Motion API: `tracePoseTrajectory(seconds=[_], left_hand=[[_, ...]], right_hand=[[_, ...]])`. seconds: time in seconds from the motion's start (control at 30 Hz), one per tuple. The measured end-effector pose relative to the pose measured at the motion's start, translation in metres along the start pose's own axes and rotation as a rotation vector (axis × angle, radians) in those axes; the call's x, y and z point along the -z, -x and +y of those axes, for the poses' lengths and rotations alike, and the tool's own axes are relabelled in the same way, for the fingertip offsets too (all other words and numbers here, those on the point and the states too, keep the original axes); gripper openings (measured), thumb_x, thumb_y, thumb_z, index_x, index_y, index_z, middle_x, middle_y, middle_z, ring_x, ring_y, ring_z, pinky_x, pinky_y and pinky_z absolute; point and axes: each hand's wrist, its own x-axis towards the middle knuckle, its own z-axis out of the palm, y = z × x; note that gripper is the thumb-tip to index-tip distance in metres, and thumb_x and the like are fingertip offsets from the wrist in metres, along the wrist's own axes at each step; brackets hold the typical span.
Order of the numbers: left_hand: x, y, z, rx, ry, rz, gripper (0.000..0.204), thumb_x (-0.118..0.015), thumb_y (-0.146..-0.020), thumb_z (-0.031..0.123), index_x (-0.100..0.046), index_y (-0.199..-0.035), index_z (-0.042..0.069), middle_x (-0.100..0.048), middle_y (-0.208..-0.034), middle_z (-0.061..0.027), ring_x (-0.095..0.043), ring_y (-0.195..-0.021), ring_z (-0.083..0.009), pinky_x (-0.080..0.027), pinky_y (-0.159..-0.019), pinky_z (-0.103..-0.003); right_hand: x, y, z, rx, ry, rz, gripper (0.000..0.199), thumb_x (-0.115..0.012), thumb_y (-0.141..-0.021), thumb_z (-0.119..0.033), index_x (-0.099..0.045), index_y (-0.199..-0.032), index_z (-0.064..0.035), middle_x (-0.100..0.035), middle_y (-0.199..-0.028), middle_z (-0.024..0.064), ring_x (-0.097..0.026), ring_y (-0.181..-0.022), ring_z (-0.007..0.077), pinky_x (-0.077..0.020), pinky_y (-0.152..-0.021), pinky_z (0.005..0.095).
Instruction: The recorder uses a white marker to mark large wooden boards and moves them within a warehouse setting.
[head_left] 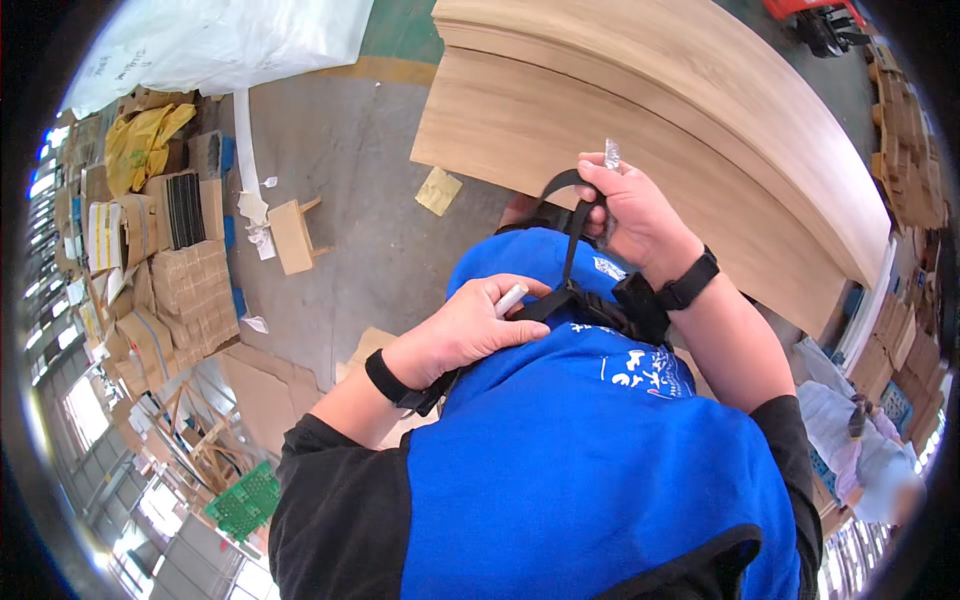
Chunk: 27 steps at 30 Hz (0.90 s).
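Observation:
My left hand (468, 328) rests against my blue shirt (590, 450) at chest height, with a small white cylinder (511, 299) between its fingers and a black strap (545, 305) under them. My right hand (632, 212) is raised in front of me, closed on a loop of the same black strap (568, 190); a small clear plastic piece (611, 153) sticks up from its fingers. Both wrists wear black bands.
A stack of large curved wooden boards (640, 110) lies right in front of me. Cardboard boxes (185, 290) and a yellow bag (140, 140) stand at the left on the concrete floor. A small wooden stool (293, 235) and a green panel (245, 500) are nearby.

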Motion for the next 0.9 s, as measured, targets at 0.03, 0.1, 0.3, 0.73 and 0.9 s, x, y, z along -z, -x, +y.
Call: tracePoseTrajectory(seconds=[0.03,0.1,0.3,0.73,0.9], left_hand=[[-0.002,-0.001,-0.003,-0.002,-0.005,-0.003,0.039,-0.074,-0.084,0.022,-0.063,-0.116,0.001,-0.059,-0.091,0.0012,-0.052,-0.08,-0.008,-0.046,-0.076,-0.025],[-0.006,-0.005,-0.015,-0.025,0.042,0.027,0.039,-0.073,-0.084,0.019,-0.063,-0.117,0.001,-0.062,-0.096,-0.0008,-0.054,-0.086,-0.0083,-0.047,-0.079,-0.025],[-0.011,-0.007,-0.021,0.031,0.095,0.055,0.032,-0.068,-0.087,0.017,-0.065,-0.114,0.001,-0.066,-0.098,-0.0014,-0.056,-0.088,-0.0074,-0.048,-0.078,-0.025],[-0.004,-0.005,-0.023,0.037,0.159,0.039,0.021,-0.068,-0.086,0.015,-0.067,-0.103,0.002,-0.066,-0.091,0.0004,-0.055,-0.081,-0.0066,-0.048,-0.074,-0.026],[-0.002,-0.01,-0.025,0.022,0.542,-0.088,0.025,-0.073,-0.084,0.019,-0.066,-0.102,0.003,-0.066,-0.096,-0.0002,-0.057,-0.083,-0.0084,-0.047,-0.079,-0.025]], right_hand=[[0.0,-0.003,0.003,-0.006,-0.003,-0.016,0.018,-0.06,-0.094,-0.017,-0.051,-0.109,-0.0127,-0.053,-0.07,-0.0015,-0.046,-0.048,0.0085,-0.0372,-0.044,0.0248],[-0.005,-0.007,0.006,-0.019,0.018,-0.02,0.018,-0.06,-0.094,-0.017,-0.051,-0.109,-0.0128,-0.053,-0.07,-0.0013,-0.047,-0.048,0.0088,-0.0379,-0.044,0.0252],[-0.005,-0.008,0.018,-0.079,0.089,-0.112,0.013,-0.058,-0.094,-0.019,-0.052,-0.103,-0.0104,-0.056,-0.075,0.0008,-0.053,-0.056,0.0121,-0.0453,-0.048,0.03],[0.033,0.053,0.008,0.204,0.793,-0.331,0.037,-0.068,-0.087,-0.016,-0.056,-0.116,0.0032,-0.067,-0.09,0.0026,-0.056,-0.079,0.0057,-0.0463,-0.068,0.0226],[0.025,0.073,0.01,0.156,1.055,-0.493,0.044,-0.08,-0.076,-0.017,-0.062,-0.112,0.0003,-0.065,-0.09,0.0007,-0.046,-0.067,0.0062,-0.0429,-0.061,0.0238]])
